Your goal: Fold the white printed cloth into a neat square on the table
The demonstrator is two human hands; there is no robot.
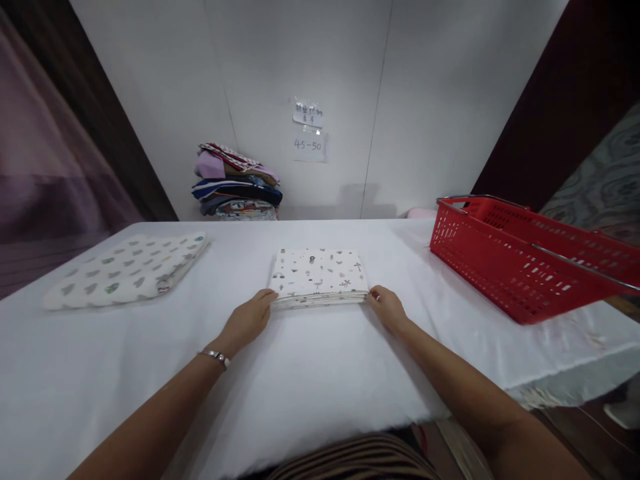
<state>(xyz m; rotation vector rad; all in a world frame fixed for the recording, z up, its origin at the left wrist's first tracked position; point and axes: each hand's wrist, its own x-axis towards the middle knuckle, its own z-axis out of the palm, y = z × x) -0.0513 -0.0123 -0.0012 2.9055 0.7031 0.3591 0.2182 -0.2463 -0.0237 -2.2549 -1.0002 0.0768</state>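
Two bare hands at the near corners of a folded cloth, as I view them remotely through the head camera. Left hand [249, 325]: fingers drawn narrow, thumb and fingertips holding the near left corner of the folded cloth [320, 273]; a bracelet [214, 359] circles the wrist. Right hand [387, 308]: fingers curled and likewise narrow, holding the near right corner (I cannot tell how firm either grip is). The folded cloth lies flat on the white-covered table [320, 380], at about the middle of my view; it is white with small scattered motifs, and its stacked layers show along the near edge. To the left, well apart from it, lies a second cloth [130, 270], white with grey and green shapes, also folded. To the right stands a red basket [500, 260] with perforated sides and metal handles, near the table's right edge. Beyond the table's far edge, left of centre, a pile of folded textiles [237, 183] rises against the pale wall [430, 100]. Two paper labels are fixed there, one above the other; I read "45-50" on the lower label [310, 145]. Striped clothing [355, 460] appears at the bottom edge, between the forearms.
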